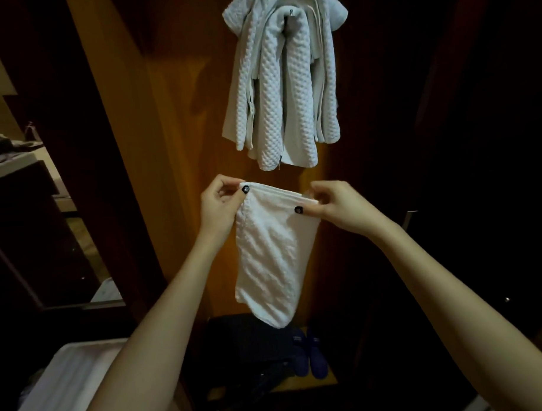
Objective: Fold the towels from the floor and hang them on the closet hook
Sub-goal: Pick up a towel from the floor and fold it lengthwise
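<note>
A small white towel (274, 254) hangs folded in front of me, held up by its top edge. My left hand (220, 204) pinches the top left corner between thumb and fingers. My right hand (334, 206) pinches the top right corner the same way. Above them, several white waffle-textured towels (280, 82) hang draped over a hook (290, 14) on the wooden closet panel (180, 116). The hook itself is mostly covered by the cloth.
A dark bag (253, 344) and a pair of blue slippers (312, 354) lie on the closet floor below. A white ribbed box (64, 384) stands at the lower left. Dark furniture with clutter on top (13, 153) is at the left.
</note>
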A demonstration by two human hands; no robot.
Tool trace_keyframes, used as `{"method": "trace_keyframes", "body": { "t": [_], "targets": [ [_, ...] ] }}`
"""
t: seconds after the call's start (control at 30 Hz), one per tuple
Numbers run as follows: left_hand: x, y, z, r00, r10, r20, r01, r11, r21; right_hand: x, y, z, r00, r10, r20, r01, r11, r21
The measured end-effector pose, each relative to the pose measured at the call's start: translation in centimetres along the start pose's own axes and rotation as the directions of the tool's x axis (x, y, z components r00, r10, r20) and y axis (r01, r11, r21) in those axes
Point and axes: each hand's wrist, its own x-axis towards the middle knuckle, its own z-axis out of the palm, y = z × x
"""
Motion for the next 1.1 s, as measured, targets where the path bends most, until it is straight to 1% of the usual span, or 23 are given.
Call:
{"method": "trace_keyframes", "body": {
  "t": [0.07,0.13,0.27,0.4,0.47,0.53,0.6,0.67,0.73,0.8,0.83,0.87,0.9,0.93,0.97,1.0,1.07,1.1],
  "targets": [
    [-0.6,0.2,0.2,0.999,0.016,-0.035,-0.016,1.000,0.003,0.0,0.2,-0.1,0.994,-0.012,-0.105,0.010,1.000,-0.023],
    [-1.4,0.3,0.4,0.996,0.032,-0.089,-0.033,0.999,-0.010,0.1,0.3,0.2,0.978,-0.006,-0.210,0.008,1.000,0.008],
    [-3.2,0.5,0.5,0.991,0.019,-0.132,-0.027,0.998,-0.057,-0.5,0.9,1.1,0.944,0.069,-0.324,-0.008,0.983,0.185],
    [-4.8,0.5,0.6,0.992,0.019,-0.127,-0.023,0.999,-0.034,-2.0,0.8,3.0,0.892,0.197,-0.406,-0.008,0.907,0.422],
    [-5.2,0.5,0.4,0.994,0.026,-0.109,-0.026,1.000,0.001,-3.0,0.8,4.1,0.870,0.267,-0.414,-0.012,0.851,0.524],
    [-5.6,0.5,-0.1,0.994,0.029,-0.101,-0.027,0.999,0.028,-3.9,1.0,4.6,0.876,0.301,-0.377,-0.040,0.824,0.565],
    [-6.0,0.5,-0.4,0.994,0.032,-0.102,-0.028,0.999,0.043,-4.6,1.5,4.6,0.911,0.280,-0.303,-0.080,0.839,0.538],
    [-6.3,0.5,-0.6,0.993,0.056,-0.101,-0.049,0.996,0.079,-5.2,1.8,4.5,0.933,0.242,-0.268,-0.096,0.882,0.462],
    [-6.5,0.6,-0.6,0.993,0.075,-0.090,-0.065,0.992,0.112,-5.6,1.7,4.7,0.927,0.218,-0.305,-0.074,0.904,0.421],
    [-6.6,0.7,-0.5,0.993,0.080,-0.091,-0.068,0.990,0.128,-5.6,1.3,5.1,0.895,0.236,-0.379,-0.053,0.899,0.435],
    [-6.8,0.7,-0.5,0.992,0.082,-0.100,-0.070,0.990,0.125,-5.5,1.1,5.2,0.872,0.274,-0.406,-0.045,0.870,0.490],
    [-6.9,0.7,-0.5,0.990,0.087,-0.109,-0.075,0.991,0.114,-5.4,1.0,5.2,0.853,0.332,-0.403,-0.037,0.808,0.588],
    [-7.0,0.7,-0.7,0.989,0.096,-0.111,-0.084,0.991,0.102,-5.3,0.7,5.1,0.846,0.392,-0.362,-0.039,0.722,0.691],
    [-7.0,0.6,-0.9,0.989,0.105,-0.100,-0.095,0.991,0.094,-5.3,0.7,5.0,0.846,0.429,-0.315,-0.051,0.655,0.753],
    [-7.1,0.6,-1.0,0.991,0.109,-0.075,-0.101,0.990,0.093,-5.4,0.7,4.8,0.850,0.438,-0.292,-0.071,0.645,0.761],
    [-7.1,0.5,-1.0,0.994,0.105,-0.042,-0.101,0.990,0.097,-5.4,0.8,4.8,0.850,0.434,-0.299,-0.099,0.688,0.719],
    [-7.2,0.3,-0.9,0.996,0.086,0.021,-0.088,0.990,0.114,-5.4,1.2,4.9,0.836,0.422,-0.351,-0.169,0.806,0.567],
    [-7.3,0.2,-0.8,0.996,0.078,0.045,-0.083,0.988,0.129,-5.4,1.4,5.2,0.823,0.425,-0.376,-0.213,0.845,0.490]
  ]
}}
